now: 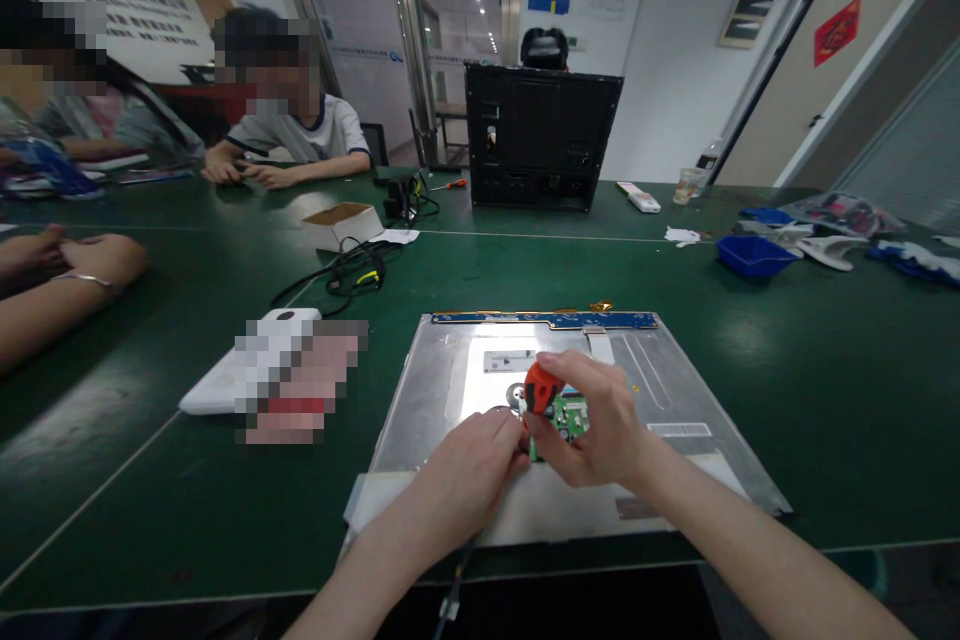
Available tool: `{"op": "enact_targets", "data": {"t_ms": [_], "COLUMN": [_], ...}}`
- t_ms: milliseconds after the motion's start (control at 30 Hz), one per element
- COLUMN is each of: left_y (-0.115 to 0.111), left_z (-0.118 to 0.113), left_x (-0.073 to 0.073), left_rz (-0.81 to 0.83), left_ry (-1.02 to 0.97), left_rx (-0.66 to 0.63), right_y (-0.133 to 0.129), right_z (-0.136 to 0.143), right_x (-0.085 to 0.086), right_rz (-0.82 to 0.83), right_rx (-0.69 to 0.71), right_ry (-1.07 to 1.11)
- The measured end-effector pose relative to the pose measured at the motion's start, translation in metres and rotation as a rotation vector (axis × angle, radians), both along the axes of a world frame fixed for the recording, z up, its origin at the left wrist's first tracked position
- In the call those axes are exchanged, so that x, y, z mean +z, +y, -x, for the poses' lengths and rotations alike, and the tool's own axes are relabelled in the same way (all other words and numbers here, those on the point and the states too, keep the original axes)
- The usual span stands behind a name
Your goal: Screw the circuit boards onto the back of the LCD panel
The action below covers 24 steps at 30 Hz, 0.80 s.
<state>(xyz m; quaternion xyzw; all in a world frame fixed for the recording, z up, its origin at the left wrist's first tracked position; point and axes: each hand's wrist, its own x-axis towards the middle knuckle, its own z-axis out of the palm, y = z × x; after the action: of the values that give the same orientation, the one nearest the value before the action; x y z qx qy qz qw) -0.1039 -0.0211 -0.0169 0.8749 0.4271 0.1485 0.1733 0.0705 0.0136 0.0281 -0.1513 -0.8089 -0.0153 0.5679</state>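
Observation:
An LCD panel (420, 390) lies flat on the green table, its metal back facing up. A blue circuit strip (495, 319) runs along its far edge. Near the panel's middle sits a small green circuit board (574, 412), partly covered by my hands. My right hand (600, 420) grips the red-and-black handle of a screwdriver (541, 388), held upright over the board's left side; its tip is hidden. My left hand (476, 460) is closed beside it, fingertips at the board's left edge. What those fingers pinch is hidden. A dark cable (459, 570) hangs below my left wrist over the table edge.
A black monitor housing (544, 135) stands at the back. Left are a white device (262, 360), a coiled cable (349, 270) and an open box (341, 223). A blue tray (754, 256) is right. Another person's forearm (52, 295) rests far left; people sit behind.

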Motion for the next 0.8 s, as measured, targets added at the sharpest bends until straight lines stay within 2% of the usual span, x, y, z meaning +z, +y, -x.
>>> {"op": "enact_targets", "data": {"t_ms": [433,800], "left_y": [-0.001,0.001], "left_z": [-0.001,0.000], "left_x": [0.006,-0.004], "left_rz": [0.006,-0.019], "left_ry": [-0.015,-0.004], "left_rx": [-0.021,-0.012], "right_y": [-0.001,-0.001], "right_z": [0.000,0.001], "right_x": [0.001,0.000], "right_rz": [-0.014,-0.020], "right_rx": [-0.044,-0.013], "right_ry": [-0.010,0.002]}}
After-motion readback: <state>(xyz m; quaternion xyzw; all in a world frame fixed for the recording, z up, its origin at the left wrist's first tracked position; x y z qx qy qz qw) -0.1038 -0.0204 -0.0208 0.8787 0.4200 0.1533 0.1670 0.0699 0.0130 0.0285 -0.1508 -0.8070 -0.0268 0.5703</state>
